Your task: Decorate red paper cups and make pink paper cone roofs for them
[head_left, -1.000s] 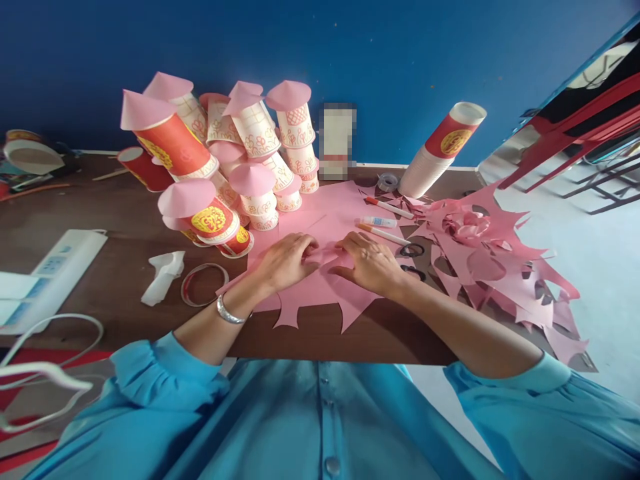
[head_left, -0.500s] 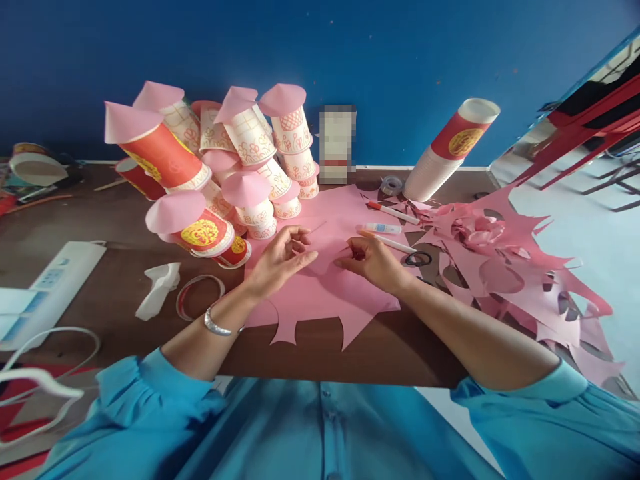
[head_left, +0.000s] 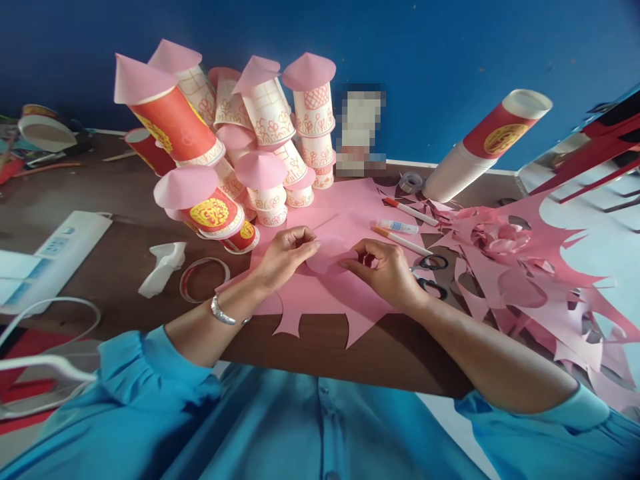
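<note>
Between my two hands is a small round piece of pink paper (head_left: 327, 257), hard to tell from the pink sheet beneath it. My left hand (head_left: 290, 257), with a silver bracelet on the wrist, pinches its left edge between thumb and fingers. On the other side, my right hand (head_left: 387, 267) pinches the right edge. A large pink paper sheet (head_left: 320, 300) with curved cut-outs along its near edge lies under both hands. Black-handled scissors (head_left: 433, 288) lie partly hidden beside my right hand. Close by are a glue bottle (head_left: 399, 227), an orange marker (head_left: 400, 240) and a red-capped marker (head_left: 413, 212).
Paper-cup towers with pink cone roofs (head_left: 260, 170) stand at the back left. A tall cup stack (head_left: 460, 167) leans at the back right, near a tape roll (head_left: 411, 182). Pink scraps (head_left: 515, 287) pile up on the right. A power strip (head_left: 63, 250) and tape ring (head_left: 187, 280) lie left.
My left fingers have closed from a spread pose onto the paper's edge. My right hand keeps its pinch, and the round piece shows more clearly. The view has shifted slightly.
</note>
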Demonstrator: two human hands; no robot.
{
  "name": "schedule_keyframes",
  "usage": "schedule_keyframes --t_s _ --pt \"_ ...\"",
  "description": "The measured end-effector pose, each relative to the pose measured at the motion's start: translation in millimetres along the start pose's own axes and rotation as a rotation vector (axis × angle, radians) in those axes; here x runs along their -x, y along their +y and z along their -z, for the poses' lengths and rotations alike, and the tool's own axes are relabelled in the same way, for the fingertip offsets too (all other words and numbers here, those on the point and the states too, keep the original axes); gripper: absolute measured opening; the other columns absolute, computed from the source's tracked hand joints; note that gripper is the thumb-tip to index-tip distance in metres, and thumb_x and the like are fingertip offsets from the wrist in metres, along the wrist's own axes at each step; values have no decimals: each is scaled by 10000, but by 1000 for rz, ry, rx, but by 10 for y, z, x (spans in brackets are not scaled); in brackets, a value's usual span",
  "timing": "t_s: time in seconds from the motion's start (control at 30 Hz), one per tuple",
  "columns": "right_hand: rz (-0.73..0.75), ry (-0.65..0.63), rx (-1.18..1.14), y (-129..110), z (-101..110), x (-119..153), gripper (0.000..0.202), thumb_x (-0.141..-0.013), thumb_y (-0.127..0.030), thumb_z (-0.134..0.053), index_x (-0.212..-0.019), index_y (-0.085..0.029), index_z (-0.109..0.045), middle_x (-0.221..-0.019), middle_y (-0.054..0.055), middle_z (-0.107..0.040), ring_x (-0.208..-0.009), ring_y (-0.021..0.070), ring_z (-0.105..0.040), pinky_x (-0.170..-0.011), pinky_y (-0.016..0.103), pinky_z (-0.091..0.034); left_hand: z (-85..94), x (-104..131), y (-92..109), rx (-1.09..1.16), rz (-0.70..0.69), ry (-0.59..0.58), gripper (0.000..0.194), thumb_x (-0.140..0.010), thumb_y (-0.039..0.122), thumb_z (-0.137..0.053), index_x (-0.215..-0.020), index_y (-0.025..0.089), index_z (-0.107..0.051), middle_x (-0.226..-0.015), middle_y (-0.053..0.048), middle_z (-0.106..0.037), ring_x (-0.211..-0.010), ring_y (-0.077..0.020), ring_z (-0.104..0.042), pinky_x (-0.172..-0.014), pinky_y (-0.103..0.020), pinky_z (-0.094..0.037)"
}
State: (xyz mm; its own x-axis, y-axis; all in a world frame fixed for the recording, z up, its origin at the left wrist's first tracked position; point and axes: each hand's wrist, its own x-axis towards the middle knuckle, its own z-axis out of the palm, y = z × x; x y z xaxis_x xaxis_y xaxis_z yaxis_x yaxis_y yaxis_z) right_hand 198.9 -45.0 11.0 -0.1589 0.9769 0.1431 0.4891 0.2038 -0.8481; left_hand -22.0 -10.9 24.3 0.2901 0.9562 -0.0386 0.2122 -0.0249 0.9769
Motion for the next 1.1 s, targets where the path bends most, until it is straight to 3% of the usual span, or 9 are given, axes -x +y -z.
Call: schedule_keyframes --t_s 0.13,0.27,0.5,0.67,0.87,1.1 --pt "154 65 26 -51 7 27 312 -950 -494 -695 -766 -242 -690 -763 38 -688 -645 173 -564 -619 333 -476 -3 3 -25 46 37 4 258 -814 388 -666 -671 212 -545 -606 38 -443 -583 -119 -402 -552 -276 -367" --pt "261 111 -9 -102 8 42 239 -955 -426 -697 -792 -252 -693 -921 68 -699 -741 189 -606 -682 355 -535 -17 2 -68 142 77 -73 268 -817 413 -697 -702 204 -574 -630 22 -550 -610 -129 -512 -586 -280 -415" --pt "36 -22 -280 -107 -22 21 412 -875 -602 -751 -785 -212 -652 -997 58 -658 -859 179 -616 -765 342 -522 -6 36 -57 254 99 -254 256 -856 417 -693 -792 172 -657 -777 -29 -723 -724 -148 -632 -702 -283 -485" --pt "-195 -134 -462 -83 -60 27 494 -774 -651 -820 -829 -191 -649 -867 20 -648 -780 156 -569 -720 313 -450 10 28 -87 247 51 -273 256 -861 400 -720 -783 169 -642 -731 5 -668 -675 -110 -545 -649 -248 -407" --pt "-282 -118 -656 -63 -110 22 478 -692 -545 -916 -824 -200 -613 -748 -28 -594 -702 128 -512 -642 277 -382 12 35 -72 193 51 -288 293 -884 447 -710 -822 165 -660 -789 -13 -669 -717 -128 -528 -663 -270 -378" --pt "-317 -114 -839 -41 -132 2 516 -698 -424 -924 -1059 -220 -618 -799 -44 -619 -714 123 -562 -677 276 -430 -13 48 -28 148 33 -247 262 -871 409 -723 -809 163 -655 -782 11 -600 -750 -121 -476 -711 -272 -368"
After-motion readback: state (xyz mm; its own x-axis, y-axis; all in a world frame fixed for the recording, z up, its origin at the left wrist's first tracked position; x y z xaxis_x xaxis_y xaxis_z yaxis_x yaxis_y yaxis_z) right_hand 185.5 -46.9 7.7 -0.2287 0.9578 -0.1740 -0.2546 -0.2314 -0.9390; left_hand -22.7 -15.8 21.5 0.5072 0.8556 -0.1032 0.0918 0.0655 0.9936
